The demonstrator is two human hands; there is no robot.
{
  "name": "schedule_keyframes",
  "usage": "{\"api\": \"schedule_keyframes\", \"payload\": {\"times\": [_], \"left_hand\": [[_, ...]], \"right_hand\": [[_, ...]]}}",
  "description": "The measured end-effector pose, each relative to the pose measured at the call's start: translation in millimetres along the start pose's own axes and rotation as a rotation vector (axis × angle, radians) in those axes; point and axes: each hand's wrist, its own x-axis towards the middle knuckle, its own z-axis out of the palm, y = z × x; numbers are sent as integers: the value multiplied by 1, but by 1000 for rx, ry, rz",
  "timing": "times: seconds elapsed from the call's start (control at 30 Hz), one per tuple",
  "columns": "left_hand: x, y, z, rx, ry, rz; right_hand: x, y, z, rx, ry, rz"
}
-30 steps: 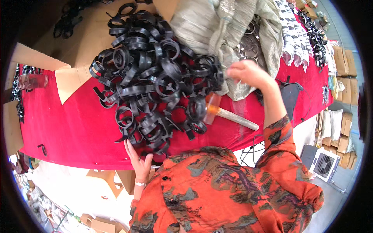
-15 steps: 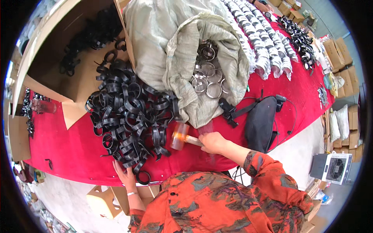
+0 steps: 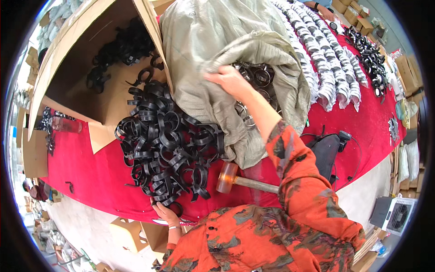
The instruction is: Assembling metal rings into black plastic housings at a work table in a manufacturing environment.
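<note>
My right hand (image 3: 231, 83) reaches over the mouth of a pale woven sack (image 3: 190, 50), its fingers closed on the sack's edge. Inside the sack lie metal rings (image 3: 262, 77), partly hidden by my arm. A mallet (image 3: 228, 178) with a translucent orange-brown head lies on the red cloth, the end of its wooden handle against my sleeve. At the near table edge my left hand (image 3: 166, 214) has its fingers curled at a black ring clamp (image 3: 174, 208), below a heap of black ring clamps (image 3: 165, 140).
An open cardboard box (image 3: 102, 109) holding more black clamps stands at the left. Wrapped rows of rings (image 3: 324, 68) lie at the back right. A black bag (image 3: 326, 154) with cords rests on the red cloth (image 3: 104, 181) to the right. Another person's hand (image 3: 327, 13) shows at the far edge.
My right hand has let go of the mallet, left it on the cloth, and moved up to the sack's mouth. My left hand has gone from spread fingers to curled ones, nearer the ring clamp.
</note>
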Motion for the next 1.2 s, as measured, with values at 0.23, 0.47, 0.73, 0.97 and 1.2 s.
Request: {"api": "schedule_keyframes", "payload": {"times": [0.23,0.47,0.73,0.97,1.2], "left_hand": [[2,-17,-28,-26,-161,-22],[35,63,-70,72,26,39],[38,318,70,-107,-830,1036],[65,335,193,150,-742,875],[138,321,233,209,-521,651]], "right_hand": [[7,-73,66,838,-570,-169],[75,51,42,-441,265,-770],[149,38,36,-724,204,-437],[125,46,1,-803,-63,-220],[46,2,-36,-803,-684,341]]}}
